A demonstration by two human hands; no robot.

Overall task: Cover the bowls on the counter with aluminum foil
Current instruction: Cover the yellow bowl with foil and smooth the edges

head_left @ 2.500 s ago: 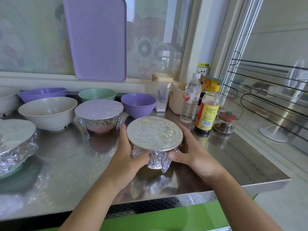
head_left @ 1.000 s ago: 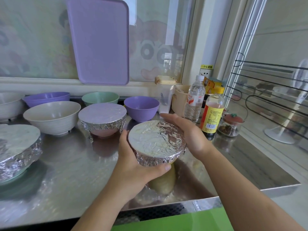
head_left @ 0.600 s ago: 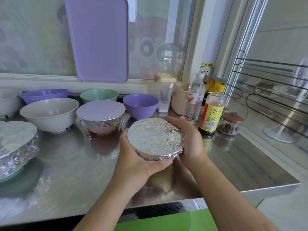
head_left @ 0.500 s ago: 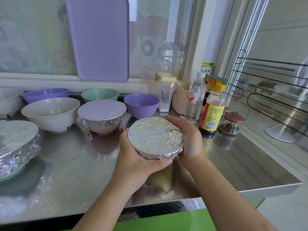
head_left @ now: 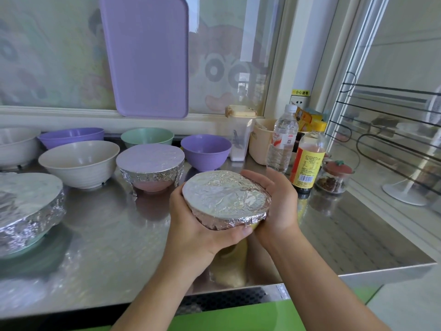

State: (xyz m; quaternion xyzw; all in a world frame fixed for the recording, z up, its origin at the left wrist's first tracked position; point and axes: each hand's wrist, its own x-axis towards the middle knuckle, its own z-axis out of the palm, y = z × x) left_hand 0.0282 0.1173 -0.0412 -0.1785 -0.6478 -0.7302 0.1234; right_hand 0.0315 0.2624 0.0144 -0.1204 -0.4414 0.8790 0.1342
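Note:
A small foil-covered bowl [head_left: 224, 199] is lifted above the steel counter [head_left: 107, 235] and tilted toward me. My left hand [head_left: 193, 225] grips its left side and underside, thumb curled under the foil rim. My right hand [head_left: 279, 201] cups its right and far side. A pink bowl capped with foil [head_left: 150, 168] stands behind it. A larger foil-wrapped bowl [head_left: 26, 206] sits at the left edge. Uncovered bowls stand at the back: a cream one [head_left: 78, 161], a white one [head_left: 14, 144], two purple ones [head_left: 71, 136] [head_left: 206, 151] and a green one [head_left: 146, 137].
A water bottle [head_left: 282, 139], a sauce bottle [head_left: 309, 161], a small jar [head_left: 334, 177], a beige tub [head_left: 261, 139] and a clear container [head_left: 239, 134] crowd the back right. A purple tray [head_left: 145, 56] leans on the window. The counter's front edge is near my forearms.
The bowl has been lifted off the counter and tilted toward me. My right hand moved from its front edge around to the far right side, and loose foil below the rim is now pressed in.

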